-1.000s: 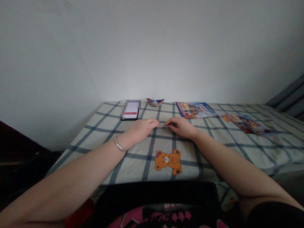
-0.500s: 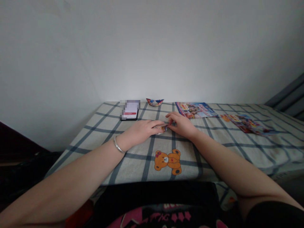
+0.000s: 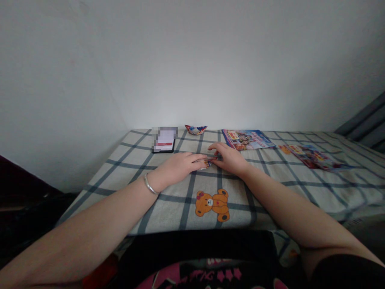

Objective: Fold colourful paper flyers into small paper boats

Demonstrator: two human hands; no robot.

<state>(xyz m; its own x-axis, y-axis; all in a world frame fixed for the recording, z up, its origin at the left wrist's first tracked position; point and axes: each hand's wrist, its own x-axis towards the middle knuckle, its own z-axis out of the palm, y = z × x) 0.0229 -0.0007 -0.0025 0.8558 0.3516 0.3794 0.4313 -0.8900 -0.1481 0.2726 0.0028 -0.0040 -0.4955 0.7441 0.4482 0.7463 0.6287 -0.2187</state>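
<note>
A small folded piece of coloured paper (image 3: 207,161) lies on the checked cloth (image 3: 168,188) between my two hands. My left hand (image 3: 179,165), with a silver bracelet at the wrist, rests palm down and its fingertips press on the paper's left end. My right hand (image 3: 229,159) has its fingers bent and pinched on the paper's right end. Most of the paper is hidden under the fingers.
A phone (image 3: 164,141) lies at the back left by the wall. A folded paper boat (image 3: 195,129) sits behind the hands. Two printed coloured sheets lie to the right, one (image 3: 247,139) near the wall and one (image 3: 313,156) farther right. A bear print (image 3: 213,204) marks the cloth.
The paper between my fingers has been folded smaller. My left fingers slid right over it and my right hand shifted slightly back and left. The rest stayed put.
</note>
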